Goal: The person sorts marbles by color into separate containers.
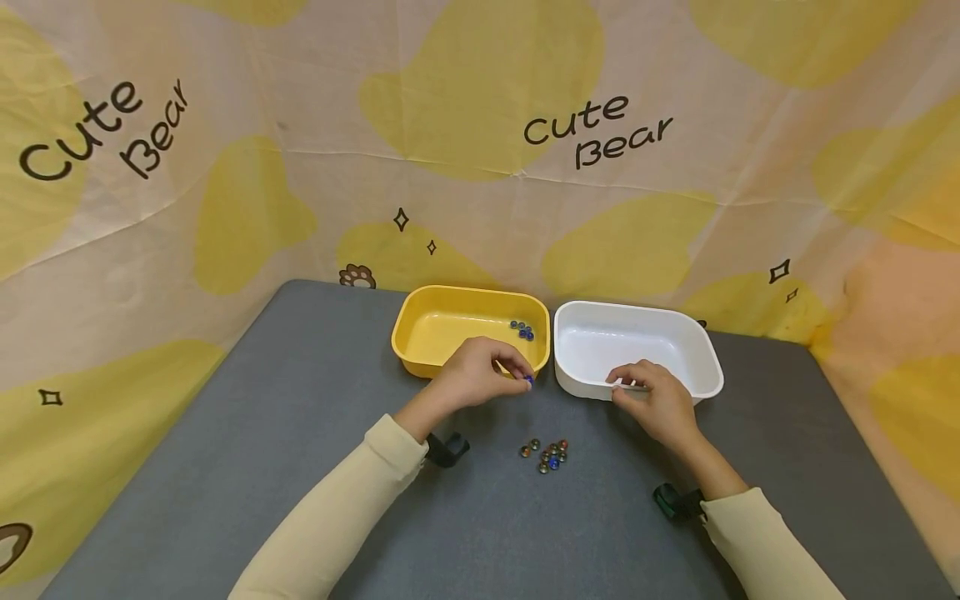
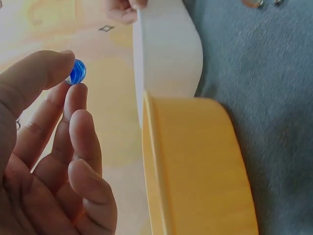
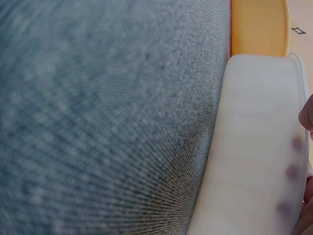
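My left hand [image 1: 480, 372] pinches a blue glass marble [image 2: 77, 72] between thumb and fingertip, up at the near right rim of the yellow tub [image 1: 429, 329]. Inside that tub, toward its right end, lie several dark blue marbles [image 1: 522, 331]. The white tub [image 1: 596, 333] stands just to its right. Over the white tub's near rim, my right hand [image 1: 662, 407] holds the wall, thumb at the rim; the fingertips show through the wall as dark spots in the right wrist view. A cluster of marbles [image 1: 547, 456], mostly brownish with one blue, lies on the table nearer me.
The grey table [image 1: 262, 467] runs up to a yellow and cream printed cloth [image 1: 480, 167] behind and beside it. Both tubs stand near the table's back edge. Black straps [image 1: 447, 450] are on the wrists.
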Motion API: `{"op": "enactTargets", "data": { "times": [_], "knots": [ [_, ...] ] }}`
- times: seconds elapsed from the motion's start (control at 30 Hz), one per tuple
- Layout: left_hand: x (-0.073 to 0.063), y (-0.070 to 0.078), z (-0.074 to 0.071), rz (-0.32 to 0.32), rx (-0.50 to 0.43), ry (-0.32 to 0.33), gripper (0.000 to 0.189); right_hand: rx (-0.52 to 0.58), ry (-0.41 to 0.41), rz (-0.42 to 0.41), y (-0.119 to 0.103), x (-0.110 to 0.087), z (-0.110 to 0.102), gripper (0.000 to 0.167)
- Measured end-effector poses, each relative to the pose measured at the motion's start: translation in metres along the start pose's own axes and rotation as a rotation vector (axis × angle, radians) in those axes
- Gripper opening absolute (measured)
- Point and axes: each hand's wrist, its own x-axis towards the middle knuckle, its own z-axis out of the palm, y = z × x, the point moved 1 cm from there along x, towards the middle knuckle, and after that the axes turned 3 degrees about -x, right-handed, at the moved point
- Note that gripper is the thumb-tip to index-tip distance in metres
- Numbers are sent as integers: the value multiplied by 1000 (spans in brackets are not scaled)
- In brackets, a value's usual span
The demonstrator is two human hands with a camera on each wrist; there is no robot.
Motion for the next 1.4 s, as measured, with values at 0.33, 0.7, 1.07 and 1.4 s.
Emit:
{"op": "enactTargets", "data": {
  "times": [0.33, 0.7, 1.07, 1.4],
  "knots": [
    [14, -13, -15, -46, 21, 62, 8, 8, -2, 7, 0, -1, 0, 20],
    [28, -31, -23, -87, 0, 69, 9, 5, -8, 5, -1, -2, -1, 22],
    [40, -44, -28, -129, -26, 71, 10, 1, -8, -3, 0, 0, 0, 21],
    [56, -56, -30, -181, -102, 87, 13, 3, -14, -3, 3, 1, 1, 21]
  ]
}}
